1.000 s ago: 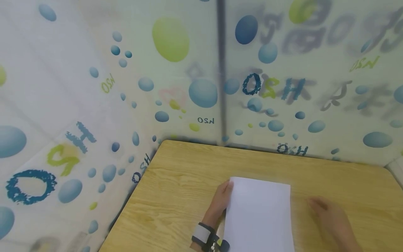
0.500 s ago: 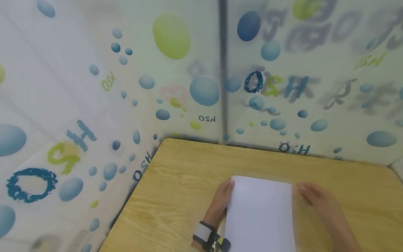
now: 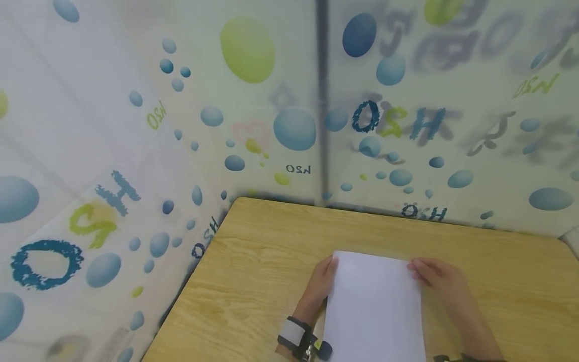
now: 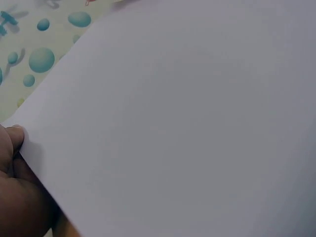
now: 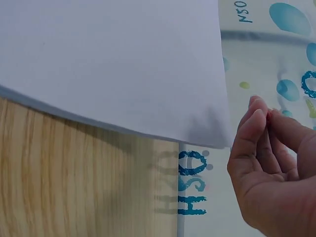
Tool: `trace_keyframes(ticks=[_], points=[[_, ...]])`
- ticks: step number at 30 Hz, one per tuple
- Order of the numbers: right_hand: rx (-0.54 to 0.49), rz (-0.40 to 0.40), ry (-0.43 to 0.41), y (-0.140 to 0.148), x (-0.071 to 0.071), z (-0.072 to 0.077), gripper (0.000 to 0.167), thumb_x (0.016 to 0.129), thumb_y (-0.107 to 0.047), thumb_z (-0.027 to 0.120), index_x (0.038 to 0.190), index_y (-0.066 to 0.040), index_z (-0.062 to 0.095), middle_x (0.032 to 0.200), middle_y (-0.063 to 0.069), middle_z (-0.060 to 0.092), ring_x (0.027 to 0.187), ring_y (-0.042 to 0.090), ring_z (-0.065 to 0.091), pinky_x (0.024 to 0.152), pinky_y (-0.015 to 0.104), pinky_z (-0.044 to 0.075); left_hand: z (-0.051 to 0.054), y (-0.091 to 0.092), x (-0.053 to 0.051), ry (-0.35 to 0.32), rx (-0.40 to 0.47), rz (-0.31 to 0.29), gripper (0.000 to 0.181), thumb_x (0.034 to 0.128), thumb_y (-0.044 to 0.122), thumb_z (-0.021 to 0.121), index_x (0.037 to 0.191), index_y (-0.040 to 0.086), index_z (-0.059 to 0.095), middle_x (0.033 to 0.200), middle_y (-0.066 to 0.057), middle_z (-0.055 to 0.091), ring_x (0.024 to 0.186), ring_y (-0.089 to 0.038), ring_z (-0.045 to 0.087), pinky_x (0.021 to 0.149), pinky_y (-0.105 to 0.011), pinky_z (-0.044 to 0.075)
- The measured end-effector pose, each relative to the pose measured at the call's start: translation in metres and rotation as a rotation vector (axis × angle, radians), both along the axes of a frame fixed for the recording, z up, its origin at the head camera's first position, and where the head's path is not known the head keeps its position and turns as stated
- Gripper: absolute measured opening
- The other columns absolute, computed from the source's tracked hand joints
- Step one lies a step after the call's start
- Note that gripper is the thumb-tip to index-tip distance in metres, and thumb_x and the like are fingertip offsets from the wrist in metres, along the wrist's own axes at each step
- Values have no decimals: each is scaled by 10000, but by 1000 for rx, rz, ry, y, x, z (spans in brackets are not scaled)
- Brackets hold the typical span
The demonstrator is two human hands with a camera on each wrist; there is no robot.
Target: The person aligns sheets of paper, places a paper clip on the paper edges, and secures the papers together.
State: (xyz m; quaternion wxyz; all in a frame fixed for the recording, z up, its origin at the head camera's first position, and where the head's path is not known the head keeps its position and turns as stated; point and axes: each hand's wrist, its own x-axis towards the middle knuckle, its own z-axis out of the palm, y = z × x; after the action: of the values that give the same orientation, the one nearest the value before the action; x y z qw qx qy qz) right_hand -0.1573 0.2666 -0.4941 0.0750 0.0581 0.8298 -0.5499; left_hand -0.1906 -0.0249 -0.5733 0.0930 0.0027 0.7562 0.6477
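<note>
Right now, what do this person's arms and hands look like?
The left hand and right hand are bare, no sleeves showing. The left one wears a black wristband with a grey panel, metallic fitting and rounded black piece; the right one's dark wristband is mostly out of frame.

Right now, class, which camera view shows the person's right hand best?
Right wrist: the right hand appears large, fingers clear. Head shows it smaller, by a corner of the paper; left wrist doesn't show it.

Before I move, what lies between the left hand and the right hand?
White paper lies between them: in the head view, it spans from the left hand, pinching its left edge, to the right hand by its far right corner.
</note>
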Motion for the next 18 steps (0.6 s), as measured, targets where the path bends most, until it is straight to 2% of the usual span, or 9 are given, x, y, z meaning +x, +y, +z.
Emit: trace_keyframes(ticks=[5,10,15,18], points=[[-28,-1,27,-7,-2,-2,435,990,-325,567,1279,0,569,1190,104,657,948,25,628,782,167,496,-1,-1,0,-17,4,6,393,1031,443,405,1256,215,632,1045,68,639,949,-126,572,899,-388,448],[-16,9,47,-11,-3,-2,396,1010,-236,545,1353,-40,514,1174,142,657,940,40,636,769,194,508,-1,-1,1,-2,4,3,389,1033,435,407,1253,206,632,1050,60,635,958,-131,566,909,-398,445],[62,15,28,-15,-6,-2,438,1012,-320,526,1387,-93,524,1216,116,639,956,58,613,765,175,494,-2,-1,0,-4,7,4,383,1028,444,414,1242,219,638,1045,79,634,965,-117,565,921,-385,440],[72,13,19,-17,-7,-2,465,999,-380,530,1362,-91,553,1248,106,623,976,67,603,771,166,486,-3,-1,0,-3,12,3,374,1031,437,411,1240,226,639,1047,81,636,972,-117,565,924,-385,435]])
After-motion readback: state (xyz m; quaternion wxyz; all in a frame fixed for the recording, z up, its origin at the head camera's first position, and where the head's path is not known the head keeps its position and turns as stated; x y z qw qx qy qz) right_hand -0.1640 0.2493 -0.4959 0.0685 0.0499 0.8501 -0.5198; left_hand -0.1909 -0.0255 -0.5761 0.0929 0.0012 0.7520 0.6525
